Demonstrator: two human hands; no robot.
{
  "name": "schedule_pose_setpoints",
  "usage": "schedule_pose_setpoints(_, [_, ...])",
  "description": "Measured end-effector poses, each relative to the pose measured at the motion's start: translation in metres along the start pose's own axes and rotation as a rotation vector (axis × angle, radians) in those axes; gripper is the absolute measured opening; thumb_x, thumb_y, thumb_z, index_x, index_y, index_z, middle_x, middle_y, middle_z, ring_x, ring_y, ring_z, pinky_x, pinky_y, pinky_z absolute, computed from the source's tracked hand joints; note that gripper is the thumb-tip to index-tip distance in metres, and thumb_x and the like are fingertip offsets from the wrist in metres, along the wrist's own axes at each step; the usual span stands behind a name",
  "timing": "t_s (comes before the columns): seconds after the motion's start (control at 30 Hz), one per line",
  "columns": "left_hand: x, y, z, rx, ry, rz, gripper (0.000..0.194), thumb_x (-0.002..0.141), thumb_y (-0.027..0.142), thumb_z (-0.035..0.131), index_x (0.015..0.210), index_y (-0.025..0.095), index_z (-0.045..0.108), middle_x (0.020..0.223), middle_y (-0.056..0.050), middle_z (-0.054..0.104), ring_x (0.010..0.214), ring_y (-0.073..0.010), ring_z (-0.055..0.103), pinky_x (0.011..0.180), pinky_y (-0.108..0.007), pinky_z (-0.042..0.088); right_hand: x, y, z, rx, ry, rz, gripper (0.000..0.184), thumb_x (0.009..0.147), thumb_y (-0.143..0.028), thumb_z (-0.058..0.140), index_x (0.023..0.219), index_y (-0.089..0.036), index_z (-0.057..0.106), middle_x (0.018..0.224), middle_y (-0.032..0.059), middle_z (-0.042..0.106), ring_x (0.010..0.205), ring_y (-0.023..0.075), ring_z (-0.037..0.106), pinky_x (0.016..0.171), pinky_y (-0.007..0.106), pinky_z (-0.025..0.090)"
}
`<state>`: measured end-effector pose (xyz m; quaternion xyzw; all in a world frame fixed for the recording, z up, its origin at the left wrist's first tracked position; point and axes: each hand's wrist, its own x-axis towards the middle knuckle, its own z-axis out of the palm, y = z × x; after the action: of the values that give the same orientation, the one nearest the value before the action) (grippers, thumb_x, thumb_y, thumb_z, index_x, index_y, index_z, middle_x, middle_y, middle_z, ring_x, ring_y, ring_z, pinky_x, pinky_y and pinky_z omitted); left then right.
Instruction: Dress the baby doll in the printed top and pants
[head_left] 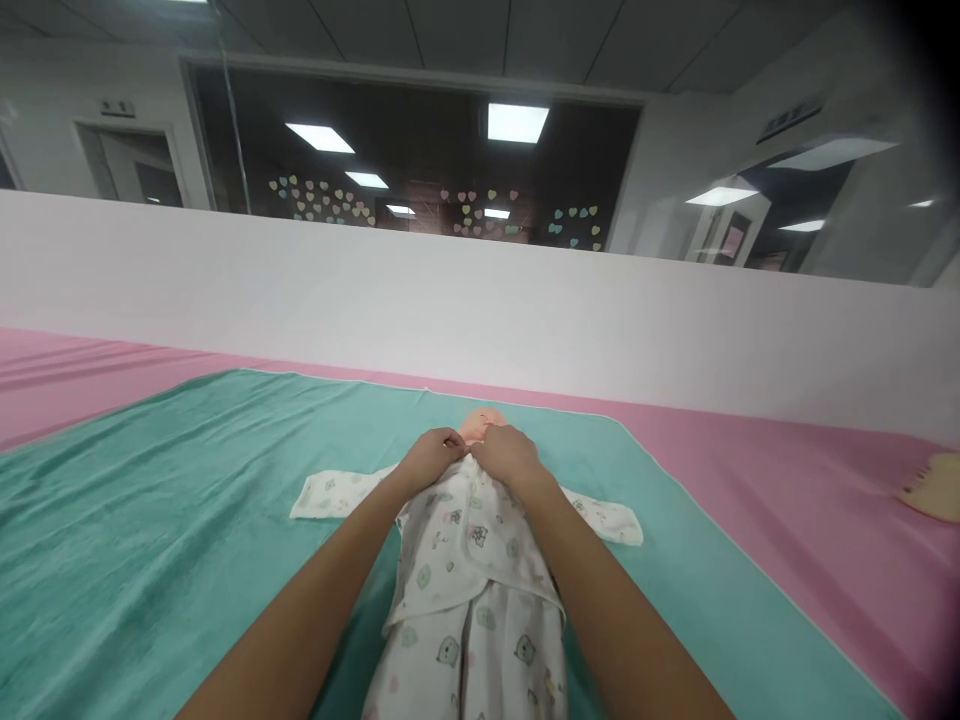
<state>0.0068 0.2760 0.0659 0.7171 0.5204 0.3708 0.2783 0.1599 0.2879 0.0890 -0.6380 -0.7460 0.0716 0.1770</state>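
A baby doll (480, 424) lies on its back on a green blanket (225, 440), its head at the far end. It is dressed in a white baby shirt (472, 530) with small animal prints, the sleeves spread out to both sides. White trousers (491, 660) of the same print show below the shirt hem. My left hand (433, 458) pinches the shirt's collar under the doll's chin. Close beside it, my right hand (508, 456) is closed on the same neckline, its fingertips partly hidden. The hands cover the doll's neck and part of its head.
A pink sheet (780, 480) shows around the blanket. Behind it rises a low white wall (450, 300), with a dark window (420, 150) and heart-shaped stickers above. A beige object (936, 487) lies at the right edge.
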Motion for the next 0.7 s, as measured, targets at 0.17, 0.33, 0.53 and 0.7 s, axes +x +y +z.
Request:
schedule_pose_setpoints(0.17, [0.004,0.009,-0.010,-0.107,-0.083,-0.072,0.010,0.066,0.027,0.057,0.065,0.018,0.058,0.046,0.003,0.049,0.040,-0.0114,0.042,0.043,-0.024,0.031,-0.002,0.013,-0.002,0.073,0.037,-0.103,0.013,0.071,-0.021,0.047,0.061,-0.019,0.055,0.068,0.0033,0.062,0.064,0.0154,0.053,0.055,0.024,0.032])
schedule_pose_setpoints(0.33, [0.010,0.023,-0.002,-0.317,-0.047,-0.096,0.009,0.069,0.025,0.055,0.066,0.016,0.056,0.057,0.000,0.053,0.049,-0.0089,0.047,0.048,-0.021,0.038,-0.015,0.016,0.018,0.343,0.352,-0.088,0.023,0.079,-0.028,0.038,0.065,-0.020,0.053,0.066,0.0004,0.060,0.063,0.0142,0.050,0.059,0.024,0.035])
schedule_pose_setpoints(0.53, [0.005,0.020,0.017,-0.481,0.035,-0.114,0.013,0.069,0.028,0.058,0.072,0.015,0.057,0.061,0.001,0.053,0.052,-0.0074,0.044,0.051,-0.020,0.037,-0.027,0.022,0.028,0.743,0.420,-0.074,0.023,0.075,-0.038,0.048,0.068,-0.020,0.060,0.068,-0.0009,0.063,0.067,0.0151,0.054,0.066,0.025,0.039])
schedule_pose_setpoints(0.7, [0.002,0.016,0.021,-0.508,0.054,-0.123,0.015,0.067,0.028,0.060,0.075,0.015,0.062,0.061,0.001,0.055,0.052,-0.0080,0.043,0.053,-0.021,0.035,-0.026,0.023,0.029,0.854,0.386,-0.078,0.022,0.072,-0.038,0.052,0.071,-0.020,0.063,0.072,-0.0005,0.064,0.070,0.0157,0.055,0.069,0.026,0.040])
